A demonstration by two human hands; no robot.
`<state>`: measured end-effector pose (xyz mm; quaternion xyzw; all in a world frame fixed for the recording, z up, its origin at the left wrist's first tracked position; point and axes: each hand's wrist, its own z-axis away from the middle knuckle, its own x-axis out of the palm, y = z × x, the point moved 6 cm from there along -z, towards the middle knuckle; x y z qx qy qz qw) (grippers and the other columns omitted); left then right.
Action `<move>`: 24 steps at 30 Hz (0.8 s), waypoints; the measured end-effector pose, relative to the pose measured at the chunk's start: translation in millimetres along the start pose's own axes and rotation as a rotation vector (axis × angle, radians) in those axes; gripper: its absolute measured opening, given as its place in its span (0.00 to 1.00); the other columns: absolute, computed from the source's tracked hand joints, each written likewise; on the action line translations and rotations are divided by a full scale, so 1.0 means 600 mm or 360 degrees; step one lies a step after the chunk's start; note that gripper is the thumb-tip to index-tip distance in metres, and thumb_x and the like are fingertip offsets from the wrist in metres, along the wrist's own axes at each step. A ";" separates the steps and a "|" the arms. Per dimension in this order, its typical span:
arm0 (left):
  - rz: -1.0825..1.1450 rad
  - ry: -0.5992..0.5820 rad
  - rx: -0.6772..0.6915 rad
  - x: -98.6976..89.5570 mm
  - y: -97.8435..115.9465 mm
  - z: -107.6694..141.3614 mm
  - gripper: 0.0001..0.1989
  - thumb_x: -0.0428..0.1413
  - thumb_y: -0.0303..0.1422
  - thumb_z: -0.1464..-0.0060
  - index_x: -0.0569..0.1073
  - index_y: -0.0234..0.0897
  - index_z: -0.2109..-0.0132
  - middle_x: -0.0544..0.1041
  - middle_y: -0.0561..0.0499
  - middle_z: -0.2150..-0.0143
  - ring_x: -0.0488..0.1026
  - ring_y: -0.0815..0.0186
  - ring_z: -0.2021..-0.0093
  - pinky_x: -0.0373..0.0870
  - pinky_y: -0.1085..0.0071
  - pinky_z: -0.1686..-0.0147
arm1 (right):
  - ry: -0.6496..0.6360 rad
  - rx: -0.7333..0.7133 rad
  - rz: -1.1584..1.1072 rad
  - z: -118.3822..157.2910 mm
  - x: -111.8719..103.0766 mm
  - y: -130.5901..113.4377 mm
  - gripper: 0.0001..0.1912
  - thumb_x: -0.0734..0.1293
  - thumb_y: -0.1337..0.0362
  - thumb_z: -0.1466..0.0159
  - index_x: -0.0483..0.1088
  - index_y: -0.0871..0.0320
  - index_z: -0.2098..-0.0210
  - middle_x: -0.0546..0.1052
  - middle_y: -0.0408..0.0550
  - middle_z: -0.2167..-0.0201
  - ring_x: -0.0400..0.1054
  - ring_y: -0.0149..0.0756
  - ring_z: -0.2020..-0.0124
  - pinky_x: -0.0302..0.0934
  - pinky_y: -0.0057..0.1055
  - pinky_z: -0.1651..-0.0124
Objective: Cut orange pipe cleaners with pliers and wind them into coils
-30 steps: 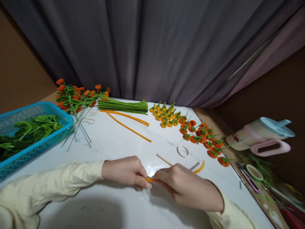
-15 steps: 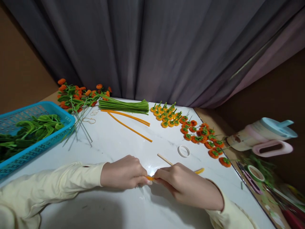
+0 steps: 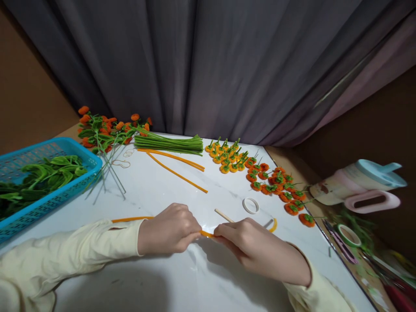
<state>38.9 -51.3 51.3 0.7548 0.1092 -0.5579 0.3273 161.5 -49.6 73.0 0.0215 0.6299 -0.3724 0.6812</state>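
Between my two hands runs a short stretch of orange pipe cleaner (image 3: 207,234). My left hand (image 3: 172,229) is closed on it, and an orange length comes out behind that wrist to the left. Closed on the same pipe cleaner is my right hand (image 3: 249,243), its fingers pinched around it. A yellow-orange curved end (image 3: 274,225) shows beyond the right hand; whether it belongs to the same piece is hidden. A thin wooden stick (image 3: 223,215) pokes out above my right fingers, its lower part covered by the hand.
Loose orange pipe cleaners (image 3: 177,172) and a green bundle (image 3: 169,143) lie ahead. At left stands a blue basket (image 3: 94,167) of green leaves. Yellow flower heads (image 3: 224,156), orange ones (image 3: 276,184), a white ring (image 3: 251,206) and a tumbler (image 3: 354,184) are at right.
Both hands have shifted slightly, and the exposed orange stretch between them is a little longer and higher. An orange length now shows behind my left wrist.
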 end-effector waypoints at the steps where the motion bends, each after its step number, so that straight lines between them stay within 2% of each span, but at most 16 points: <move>1: -0.0031 -0.0016 0.0002 0.002 0.000 0.000 0.15 0.47 0.29 0.41 0.70 0.34 0.75 0.74 0.53 0.78 0.69 0.68 0.76 0.57 0.70 0.71 | -0.0005 -0.0004 -0.0006 -0.001 0.001 -0.001 0.08 0.60 0.78 0.40 0.66 0.61 0.66 0.70 0.43 0.74 0.57 0.28 0.77 0.46 0.25 0.74; 3: -0.0073 -0.0058 0.0007 0.006 0.001 0.001 0.14 0.48 0.29 0.42 0.69 0.34 0.76 0.72 0.53 0.79 0.68 0.68 0.77 0.56 0.69 0.72 | -0.0018 -0.0014 -0.0019 -0.002 0.002 -0.002 0.08 0.60 0.78 0.40 0.66 0.61 0.66 0.70 0.43 0.74 0.57 0.28 0.77 0.46 0.25 0.74; 9: -0.0076 -0.0027 0.0011 0.004 0.003 0.001 0.14 0.49 0.27 0.45 0.67 0.34 0.78 0.72 0.52 0.80 0.67 0.69 0.77 0.55 0.69 0.72 | -0.0021 -0.0032 -0.0009 -0.001 0.005 -0.003 0.08 0.60 0.78 0.40 0.65 0.61 0.67 0.70 0.43 0.74 0.57 0.28 0.77 0.46 0.25 0.74; 12: -0.0066 -0.0084 -0.0012 0.008 0.002 0.000 0.14 0.50 0.27 0.44 0.68 0.33 0.78 0.73 0.52 0.79 0.68 0.69 0.77 0.57 0.70 0.71 | -0.0025 -0.0041 -0.0008 0.000 0.004 -0.003 0.08 0.60 0.78 0.40 0.65 0.61 0.67 0.70 0.43 0.75 0.57 0.28 0.78 0.45 0.25 0.74; 16: -0.0040 -0.0187 -0.0072 0.011 -0.002 -0.007 0.13 0.49 0.31 0.39 0.73 0.36 0.70 0.76 0.53 0.75 0.72 0.67 0.74 0.61 0.70 0.69 | -0.0030 -0.0022 0.0051 0.002 0.001 0.001 0.07 0.61 0.78 0.40 0.65 0.61 0.67 0.70 0.42 0.75 0.58 0.28 0.78 0.45 0.25 0.74; 18: -0.0067 -0.0085 -0.0090 -0.003 0.000 -0.011 0.12 0.49 0.35 0.37 0.75 0.37 0.61 0.79 0.51 0.68 0.74 0.65 0.68 0.65 0.70 0.66 | 0.0015 0.0060 0.0148 0.003 -0.002 0.012 0.07 0.61 0.77 0.39 0.65 0.61 0.67 0.71 0.43 0.75 0.60 0.29 0.78 0.45 0.26 0.74; 21: -0.0262 0.0296 -0.0012 -0.048 0.026 0.001 0.18 0.47 0.39 0.37 0.70 0.31 0.49 0.75 0.42 0.50 0.72 0.58 0.52 0.67 0.64 0.55 | 0.0140 0.0244 0.0354 -0.001 -0.005 0.039 0.06 0.60 0.75 0.36 0.66 0.61 0.65 0.72 0.45 0.74 0.63 0.31 0.77 0.45 0.29 0.73; 22: -0.0305 0.0385 0.0041 -0.061 0.039 0.013 0.17 0.46 0.39 0.36 0.70 0.31 0.49 0.73 0.41 0.47 0.70 0.57 0.49 0.66 0.62 0.51 | 0.0179 0.0300 0.0421 -0.004 -0.005 0.048 0.06 0.60 0.75 0.35 0.66 0.60 0.66 0.73 0.45 0.74 0.64 0.32 0.77 0.45 0.29 0.72; 24: -0.0222 0.0375 0.0107 -0.071 0.063 0.049 0.15 0.46 0.38 0.36 0.70 0.37 0.50 0.73 0.45 0.47 0.69 0.61 0.47 0.65 0.64 0.47 | 0.0219 0.0388 0.0517 -0.013 -0.003 0.064 0.07 0.60 0.73 0.33 0.66 0.60 0.67 0.73 0.45 0.74 0.65 0.32 0.77 0.46 0.30 0.72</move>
